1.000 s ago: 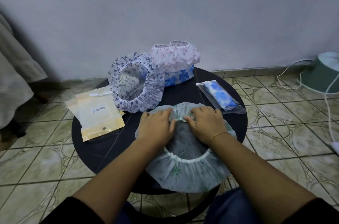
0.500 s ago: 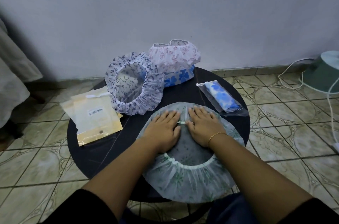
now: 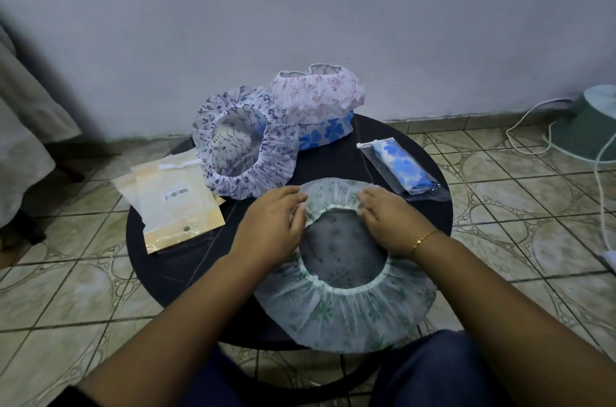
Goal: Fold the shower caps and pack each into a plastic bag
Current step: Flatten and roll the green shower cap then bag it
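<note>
Two hands are resting on a green-printed shower cap (image 3: 346, 310) that is lying opening-up on the near part of a round black table (image 3: 186, 260), in the lower centre of the frame. The cap's near edge is hanging slightly over the table's front rim. The left hand (image 3: 270, 223) is pressing on the cap's left far rim, fingers curled around the gathered elastic edge and pinching it. The right hand (image 3: 393, 223) is sitting on the right far rim, fingers bent onto the ruffle and gripping it as well; a thin gold bracelet (image 3: 423, 240) is circling that wrist. The two hands are well apart, with the cap's dark opening showing between them.

Behind the left hand, a shower cap with a dark blue print (image 3: 246, 146) is standing tilted on its side, its opening facing the camera. Just to its right, at the table's far edge, a pink-printed cap (image 3: 316, 93) is sitting on top of a blue-flowered cap (image 3: 326, 133). On the right side of the table, a clear plastic bag holding a folded blue-flowered cap (image 3: 400, 166) is lying flat, just beside the green cap's far rim. At centre left, a stack of empty plastic bags (image 3: 176, 203) with a barcode label is lying partly over the table's left edge. Pale patterned floor tiles (image 3: 533, 206) are surrounding the table.
</note>
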`<state>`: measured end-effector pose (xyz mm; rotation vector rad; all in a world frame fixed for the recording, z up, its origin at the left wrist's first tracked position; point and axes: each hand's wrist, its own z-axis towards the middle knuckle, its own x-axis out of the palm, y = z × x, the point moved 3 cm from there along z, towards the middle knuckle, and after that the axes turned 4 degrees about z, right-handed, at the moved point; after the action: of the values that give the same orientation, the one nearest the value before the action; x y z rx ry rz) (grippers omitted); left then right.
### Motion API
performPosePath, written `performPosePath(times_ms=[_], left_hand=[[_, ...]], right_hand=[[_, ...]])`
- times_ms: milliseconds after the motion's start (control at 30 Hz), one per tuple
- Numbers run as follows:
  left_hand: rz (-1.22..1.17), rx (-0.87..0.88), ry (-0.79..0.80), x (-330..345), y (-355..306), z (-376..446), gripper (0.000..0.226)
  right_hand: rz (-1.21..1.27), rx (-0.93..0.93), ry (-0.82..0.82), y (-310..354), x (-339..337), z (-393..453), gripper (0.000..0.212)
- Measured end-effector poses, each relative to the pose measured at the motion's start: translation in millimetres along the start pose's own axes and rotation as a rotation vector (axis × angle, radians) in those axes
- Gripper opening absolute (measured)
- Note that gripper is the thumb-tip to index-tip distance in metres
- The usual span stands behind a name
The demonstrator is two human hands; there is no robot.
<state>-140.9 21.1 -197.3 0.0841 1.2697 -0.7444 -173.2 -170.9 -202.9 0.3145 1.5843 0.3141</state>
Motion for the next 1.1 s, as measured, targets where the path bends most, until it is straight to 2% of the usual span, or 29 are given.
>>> performPosePath(times_ms=[67,200,267,467,533,600,667,733,800,867,967,1100], left_hand=[[0.099,-0.017,0.047,-0.5,-1.5,-12.4,0.038],[0.250,-0.061,0.403,22.9,-1.6,-34.3,0.065],[0.265,-0.089,0.490,32.4,1.5,-39.9,0.073],[0.275,-0.078,0.507,38.0,7.1,-37.8,0.077],[0.270,-0.071,0.495,37.7,7.8,-36.2,0.076],[0.234,-0.066,0.468,35.7,8.4,-34.7,0.074],[0.208,-0.057,0.409,31.9,7.8,-33.8,0.074],[0.243,-0.043,0.331,26.7,5.4,-33.7,0.080],[0.301,-0.032,0.268,21.6,-1.6,-33.5,0.090],[0.309,-0.030,0.263,20.3,-13.2,-33.1,0.090],[0.243,-0.071,0.386,29.0,-31.4,-36.9,0.090],[0.257,-0.096,0.562,50.0,-35.0,-45.7,0.101]], right_hand=[[-0.118,-0.002,0.074,-3.8,4.7,-12.9,0.047],[-0.169,0.093,0.162,-14.4,22.7,-31.7,0.068],[-0.162,0.121,0.172,-16.8,29.4,-33.5,0.075],[-0.165,0.133,0.143,-19.5,36.5,-29.8,0.080],[-0.108,0.111,0.083,-17.7,34.5,-29.7,0.077],[0.057,0.061,-0.069,-15.5,26.6,-30.5,0.066],[0.252,0.033,-0.291,-17.0,13.7,-34.0,0.045],[0.317,0.058,-0.471,-24.5,3.6,-39.3,0.028],[0.289,0.149,-0.566,-34.5,-0.1,-45.7,0.024],[0.265,0.292,-0.573,-45.0,0.7,-52.0,0.022],[0.238,0.484,-0.445,-52.4,6.4,-58.1,0.032],[0.177,0.543,-0.358,-47.6,8.3,-60.9,0.042]])
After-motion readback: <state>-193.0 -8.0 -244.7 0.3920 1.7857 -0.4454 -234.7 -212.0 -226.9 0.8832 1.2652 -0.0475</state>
